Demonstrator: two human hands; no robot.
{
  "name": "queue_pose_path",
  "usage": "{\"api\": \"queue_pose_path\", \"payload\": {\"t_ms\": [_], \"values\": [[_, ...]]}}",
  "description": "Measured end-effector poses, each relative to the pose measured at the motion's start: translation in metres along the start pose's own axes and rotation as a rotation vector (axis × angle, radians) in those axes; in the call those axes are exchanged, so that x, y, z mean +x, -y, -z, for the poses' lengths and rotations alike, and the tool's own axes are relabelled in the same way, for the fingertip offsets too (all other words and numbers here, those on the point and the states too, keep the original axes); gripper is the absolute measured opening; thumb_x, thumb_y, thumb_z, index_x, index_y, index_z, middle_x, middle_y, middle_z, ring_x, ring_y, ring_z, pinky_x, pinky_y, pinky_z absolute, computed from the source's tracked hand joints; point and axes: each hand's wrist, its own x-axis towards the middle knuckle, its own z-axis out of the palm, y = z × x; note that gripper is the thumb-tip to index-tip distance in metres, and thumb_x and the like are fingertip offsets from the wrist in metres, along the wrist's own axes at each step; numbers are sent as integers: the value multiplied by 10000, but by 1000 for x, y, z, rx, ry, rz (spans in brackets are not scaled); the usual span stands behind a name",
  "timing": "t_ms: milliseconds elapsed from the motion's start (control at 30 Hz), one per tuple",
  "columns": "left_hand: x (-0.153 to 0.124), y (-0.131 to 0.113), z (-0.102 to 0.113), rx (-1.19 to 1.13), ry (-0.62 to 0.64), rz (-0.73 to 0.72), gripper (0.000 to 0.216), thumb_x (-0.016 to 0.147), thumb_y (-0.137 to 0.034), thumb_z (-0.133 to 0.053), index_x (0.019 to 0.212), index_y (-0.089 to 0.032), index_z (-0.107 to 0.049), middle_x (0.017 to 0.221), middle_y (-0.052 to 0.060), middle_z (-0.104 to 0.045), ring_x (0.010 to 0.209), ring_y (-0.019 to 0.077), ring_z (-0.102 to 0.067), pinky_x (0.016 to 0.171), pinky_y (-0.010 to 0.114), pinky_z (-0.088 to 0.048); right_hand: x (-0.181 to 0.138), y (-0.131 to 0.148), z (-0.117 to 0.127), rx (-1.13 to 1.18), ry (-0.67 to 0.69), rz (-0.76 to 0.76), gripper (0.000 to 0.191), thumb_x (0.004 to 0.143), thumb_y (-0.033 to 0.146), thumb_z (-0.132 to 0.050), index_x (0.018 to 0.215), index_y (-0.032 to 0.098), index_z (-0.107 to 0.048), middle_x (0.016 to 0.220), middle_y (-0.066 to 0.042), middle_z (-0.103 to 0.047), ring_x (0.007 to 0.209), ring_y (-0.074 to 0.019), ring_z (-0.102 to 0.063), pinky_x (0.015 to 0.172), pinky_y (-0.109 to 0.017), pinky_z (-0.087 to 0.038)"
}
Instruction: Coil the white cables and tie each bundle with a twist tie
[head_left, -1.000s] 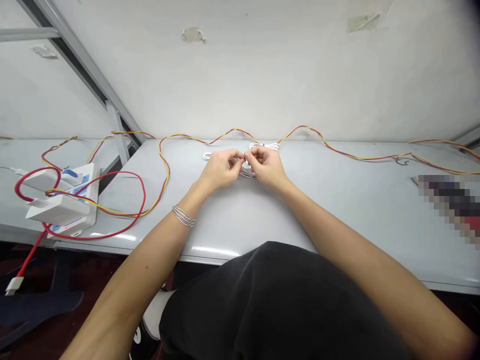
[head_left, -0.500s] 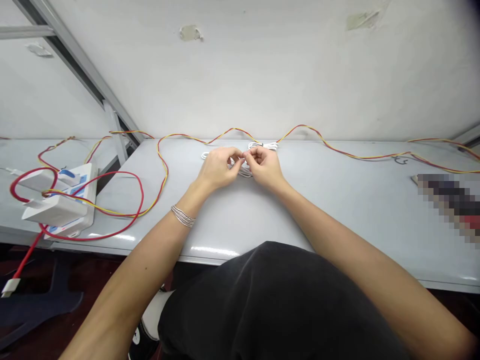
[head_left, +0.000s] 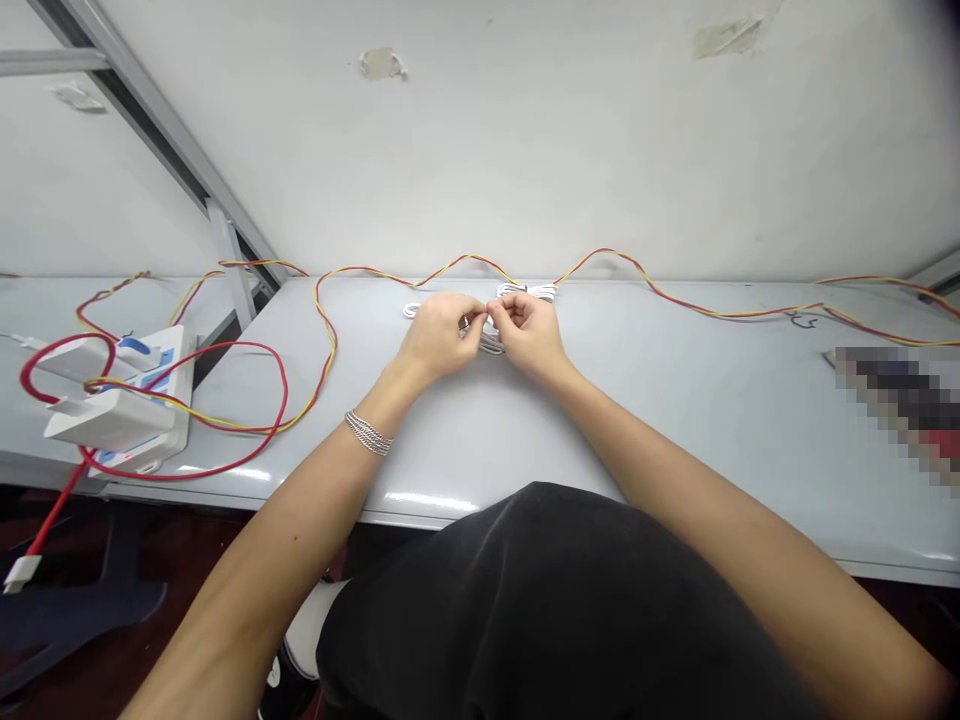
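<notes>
My left hand [head_left: 439, 335] and my right hand [head_left: 529, 330] meet at the far middle of the grey table [head_left: 675, 400], fingers pinched together on a thin white cable [head_left: 491, 345]. More of that white cable lies coiled just behind the hands, near the wall [head_left: 529, 291], and a loop shows to the left [head_left: 411, 311]. A silver bracelet [head_left: 367, 432] sits on my left wrist. The fingertips hide the exact spot where the cable is held.
A twisted red-and-yellow wire [head_left: 330, 340] runs along the table's back edge and loops to the left. A white power strip [head_left: 120, 405] with plugged-in adapters and a red cable [head_left: 247, 350] sits at the left. A metal frame post [head_left: 225, 250] stands behind.
Both hands stay in the same place, with only small finger movements on the white cable. The view has shifted slightly.
</notes>
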Motion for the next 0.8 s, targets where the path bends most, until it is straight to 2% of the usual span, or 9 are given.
{"api": "queue_pose_path", "payload": {"t_ms": [133, 433, 567, 800], "values": [[0, -1, -3, -168, -26, 115, 161, 888, -257, -632, 842, -167, -757, 820, 58, -776, 683, 164, -643, 726, 298, -515, 0, 0, 1, 11, 23, -4, 365, 861, 531, -734, 758, 212, -590, 679, 4, -590, 597, -131, -508, 586, -290, -399], [1, 2, -5, -274, -31, 162, 172, 875, -278, -649, 819, -157, -757, 774, 72, -764, 658, 165, -644, 671, 307, -499, 0, 1, 2, 31, 51, -6, 300, 887, 466, -710, 763, 218, -594, 685, 1, -579, 611, -146, -504, 592, -306, -397], [2, 6, -8, -332, -9, 215, 186, 862, -330, -689, 812, -161, -748, 765, 70, -758, 633, 159, -631, 631, 301, -494, 1, -1, 2, 44, 50, -20, 319, 871, 489, -722, 765, 218, -590, 691, 4, -579, 632, -141, -513, 589, -290, -400], [2, 9, -12, -552, 30, 320, 208, 833, -356, -723, 790, -154, -738, 754, 79, -758, 688, 182, -697, 662, 306, -554, 3, -4, 1, 109, 62, -61, 346, 862, 496, -745, 749, 215, -579, 625, 21, -561, 573, -120, -480, 562, -275, -389]]}}
